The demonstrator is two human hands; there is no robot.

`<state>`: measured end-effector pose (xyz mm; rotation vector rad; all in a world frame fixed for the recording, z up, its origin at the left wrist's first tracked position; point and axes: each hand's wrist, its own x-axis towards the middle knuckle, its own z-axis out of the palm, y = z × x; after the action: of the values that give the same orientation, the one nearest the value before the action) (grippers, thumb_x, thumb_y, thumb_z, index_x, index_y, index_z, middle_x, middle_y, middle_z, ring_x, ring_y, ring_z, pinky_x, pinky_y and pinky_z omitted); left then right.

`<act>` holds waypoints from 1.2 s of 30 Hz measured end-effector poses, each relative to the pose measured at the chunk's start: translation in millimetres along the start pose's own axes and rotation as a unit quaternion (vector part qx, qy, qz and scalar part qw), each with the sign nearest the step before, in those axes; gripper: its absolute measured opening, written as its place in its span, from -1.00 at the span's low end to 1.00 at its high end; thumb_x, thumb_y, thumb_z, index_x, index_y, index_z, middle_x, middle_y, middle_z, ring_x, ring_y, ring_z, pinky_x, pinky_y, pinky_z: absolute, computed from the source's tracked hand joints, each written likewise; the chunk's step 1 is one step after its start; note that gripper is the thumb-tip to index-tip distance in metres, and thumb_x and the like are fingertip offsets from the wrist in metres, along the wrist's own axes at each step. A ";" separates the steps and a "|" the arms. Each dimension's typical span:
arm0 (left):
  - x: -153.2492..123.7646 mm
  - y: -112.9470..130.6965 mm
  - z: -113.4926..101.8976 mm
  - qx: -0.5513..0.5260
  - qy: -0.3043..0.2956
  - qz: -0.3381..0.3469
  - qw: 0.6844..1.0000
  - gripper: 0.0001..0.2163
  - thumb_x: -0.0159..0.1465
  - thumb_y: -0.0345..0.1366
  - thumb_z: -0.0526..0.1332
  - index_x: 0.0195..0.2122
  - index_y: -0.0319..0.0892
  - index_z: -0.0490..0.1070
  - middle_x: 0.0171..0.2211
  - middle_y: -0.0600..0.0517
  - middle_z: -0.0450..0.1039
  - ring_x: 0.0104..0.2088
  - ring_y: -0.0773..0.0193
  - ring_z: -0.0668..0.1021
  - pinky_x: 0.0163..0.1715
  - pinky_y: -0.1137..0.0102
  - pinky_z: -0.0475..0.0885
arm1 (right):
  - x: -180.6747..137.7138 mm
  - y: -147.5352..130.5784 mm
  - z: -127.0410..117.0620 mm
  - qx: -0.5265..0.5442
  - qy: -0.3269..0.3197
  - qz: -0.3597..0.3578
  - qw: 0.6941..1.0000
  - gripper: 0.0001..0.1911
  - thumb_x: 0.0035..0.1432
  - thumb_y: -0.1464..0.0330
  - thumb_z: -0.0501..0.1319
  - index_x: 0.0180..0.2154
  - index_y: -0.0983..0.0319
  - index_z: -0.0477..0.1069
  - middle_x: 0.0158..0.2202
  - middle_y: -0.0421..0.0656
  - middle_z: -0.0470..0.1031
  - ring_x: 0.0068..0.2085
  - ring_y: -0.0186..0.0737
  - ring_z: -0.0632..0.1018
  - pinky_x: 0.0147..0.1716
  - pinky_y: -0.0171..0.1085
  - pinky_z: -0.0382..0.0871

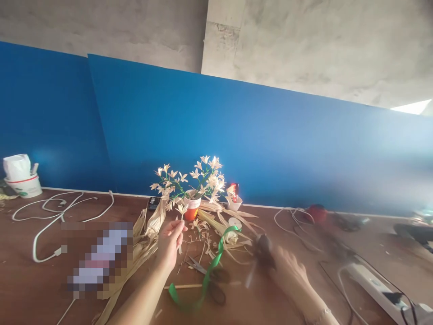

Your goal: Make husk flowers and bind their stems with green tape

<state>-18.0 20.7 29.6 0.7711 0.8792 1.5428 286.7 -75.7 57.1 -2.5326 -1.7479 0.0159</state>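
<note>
My left hand [172,241] pinches a small pale corn-husk flower [181,210] by its stem, fingers closed. Behind it stands an orange-and-white paper cup [192,208] holding green stems with many pale husk flowers [213,178]. My right hand [289,271] is smeared by motion beside a dark, blurred object [264,249]; its kind and whether the fingers grip it cannot be made out. Between the hands lies a curling green ribbon [219,253]. Scissors [197,266] lie partly under it, near a thin wooden stick [182,286] and husk scraps.
Dry corn husks [137,253] spread around the cup. A pixelated phone-like object [101,257] and white cables [40,234] lie left. A white tub [25,186] stands far left. A power strip [375,289] with cords lies right. A blue partition [237,135] borders the back.
</note>
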 end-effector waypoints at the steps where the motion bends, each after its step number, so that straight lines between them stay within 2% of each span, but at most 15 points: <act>1: -0.2 0.0 0.2 0.003 -0.004 -0.002 1.000 -0.69 -0.06 -0.13 0.40 -0.46 -0.24 0.41 -0.58 0.12 0.44 -0.76 0.62 0.17 -0.76 0.63 -0.02 | -2.6 -10.8 -7.0 -0.008 0.025 0.000 1.000 -0.56 -0.08 0.53 0.10 -0.09 0.21 0.39 -0.13 0.06 0.45 -0.04 0.14 0.40 -0.26 -0.14 0.17; 2: -0.5 0.0 0.4 0.006 -0.005 -0.001 1.000 -0.70 -0.06 -0.13 0.40 -0.46 -0.24 0.41 -0.58 0.11 0.45 -0.76 0.61 0.17 -0.76 0.62 -0.01 | -6.0 -24.7 -13.2 0.005 0.051 -0.016 0.999 -0.62 -0.05 0.52 0.08 -0.14 0.20 0.42 -0.15 0.04 0.46 -0.09 0.09 0.41 -0.26 -0.14 0.17; 4: -1.3 -0.1 1.0 0.011 -0.001 0.005 1.000 -0.70 -0.06 -0.13 0.39 -0.45 -0.24 0.41 -0.57 0.11 0.45 -0.75 0.61 0.17 -0.75 0.62 -0.01 | -15.9 -60.6 -18.8 0.081 0.050 -0.149 0.984 -0.75 0.01 0.51 0.07 -0.32 0.19 0.48 -0.26 -0.04 0.49 -0.20 -0.06 0.44 -0.27 -0.20 0.18; 6: -2.2 -0.4 1.6 0.020 0.001 0.006 1.000 -0.71 -0.05 -0.14 0.38 -0.45 -0.24 0.40 -0.59 0.12 0.44 -0.75 0.60 0.18 -0.76 0.62 0.00 | -30.5 -102.0 -10.9 0.170 -0.017 -0.315 0.934 -0.82 0.03 0.47 0.12 -0.45 0.18 0.49 -0.39 -0.11 0.49 -0.28 -0.15 0.44 -0.29 -0.25 0.20; 8: -3.0 -1.1 1.8 0.030 -0.003 0.003 1.000 -0.72 -0.05 -0.14 0.37 -0.46 -0.23 0.40 -0.60 0.13 0.42 -0.75 0.59 0.17 -0.77 0.62 0.00 | -47.2 -140.7 9.9 0.189 -0.045 -0.365 0.910 -0.91 -0.02 0.40 0.22 -0.44 0.13 0.51 -0.39 -0.20 0.50 -0.29 -0.20 0.45 -0.28 -0.29 0.23; 11: -3.4 -2.3 1.2 0.042 -0.013 -0.006 0.999 -0.72 -0.03 -0.13 0.36 -0.46 -0.22 0.39 -0.58 0.13 0.43 -0.75 0.58 0.18 -0.78 0.61 0.01 | -65.1 -179.1 47.7 0.181 -0.053 -0.412 0.891 -0.94 -0.06 0.43 0.25 -0.48 0.18 0.50 -0.36 -0.13 0.51 -0.24 -0.10 0.44 -0.21 -0.21 0.23; 13: -2.8 -2.9 0.5 0.048 -0.014 -0.012 0.999 -0.72 -0.02 -0.13 0.36 -0.45 -0.22 0.38 -0.56 0.11 0.45 -0.75 0.58 0.18 -0.78 0.62 -0.02 | -66.5 -187.8 61.8 0.238 -0.103 -0.409 0.875 -0.93 -0.07 0.47 0.23 -0.51 0.21 0.47 -0.38 -0.10 0.51 -0.23 -0.09 0.45 -0.19 -0.19 0.23; 15: -1.7 -3.0 0.2 0.056 -0.007 -0.016 0.998 -0.71 -0.03 -0.11 0.36 -0.44 -0.21 0.39 -0.57 0.11 0.45 -0.75 0.58 0.17 -0.78 0.61 -0.04 | -58.4 -185.2 60.2 0.309 -0.147 -0.388 0.856 -0.90 -0.08 0.50 0.21 -0.49 0.21 0.45 -0.43 -0.16 0.51 -0.30 -0.18 0.46 -0.25 -0.27 0.26; 19: -0.8 -2.7 1.3 0.084 0.012 -0.022 0.996 -0.67 -0.08 -0.05 0.36 -0.47 -0.21 0.39 -0.62 0.12 0.42 -0.78 0.57 0.16 -0.78 0.59 -0.06 | -23.8 -169.9 24.1 0.371 -0.154 -0.352 0.845 -0.72 0.08 0.52 -0.02 -0.31 0.20 0.42 -0.49 -0.25 0.46 -0.48 -0.35 0.41 -0.47 -0.40 0.22; 22: -2.4 -4.6 3.5 0.101 0.023 -0.025 0.994 -0.69 -0.05 -0.05 0.34 -0.48 -0.21 0.40 -0.68 0.17 0.34 -0.77 0.55 0.16 -0.78 0.58 -0.03 | 0.9 -168.8 -2.4 0.490 -0.143 -0.243 0.825 -0.82 0.09 0.41 0.06 -0.40 0.25 0.43 -0.54 -0.26 0.37 -0.50 -0.35 0.34 -0.50 -0.39 0.17; 25: -4.1 -8.3 6.0 0.109 0.024 -0.019 0.994 -0.70 -0.05 -0.05 0.34 -0.51 -0.20 0.41 -0.77 0.25 0.17 -0.78 0.52 0.14 -0.78 0.58 -0.03 | 13.3 -176.9 -12.0 0.568 -0.098 -0.203 0.792 -0.82 0.04 0.30 0.18 -0.52 0.26 0.41 -0.56 -0.26 0.35 -0.48 -0.33 0.33 -0.46 -0.36 0.17; 31: -8.2 -11.8 10.6 0.114 -0.003 -0.016 0.993 -0.66 -0.10 -0.02 0.36 -0.53 -0.20 0.41 -0.71 0.18 0.31 -0.80 0.53 0.15 -0.80 0.55 -0.01 | 21.8 -186.1 0.1 0.647 -0.087 -0.140 0.744 -0.74 -0.15 0.20 0.33 -0.53 0.28 0.45 -0.57 -0.21 0.43 -0.47 -0.27 0.37 -0.44 -0.32 0.22; 36: -11.5 -16.5 10.2 0.119 -0.004 -0.007 0.993 -0.67 -0.05 -0.01 0.34 -0.52 -0.19 0.41 -0.70 0.17 0.33 -0.80 0.51 0.17 -0.80 0.55 0.00 | 26.7 -182.9 5.6 0.682 -0.095 -0.134 0.712 -0.68 -0.22 0.16 0.38 -0.54 0.28 0.45 -0.59 -0.23 0.42 -0.50 -0.30 0.35 -0.44 -0.31 0.21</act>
<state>0.6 11.8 20.5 0.9395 1.0741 1.4368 125.1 14.1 63.0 -1.1626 -1.2274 1.1090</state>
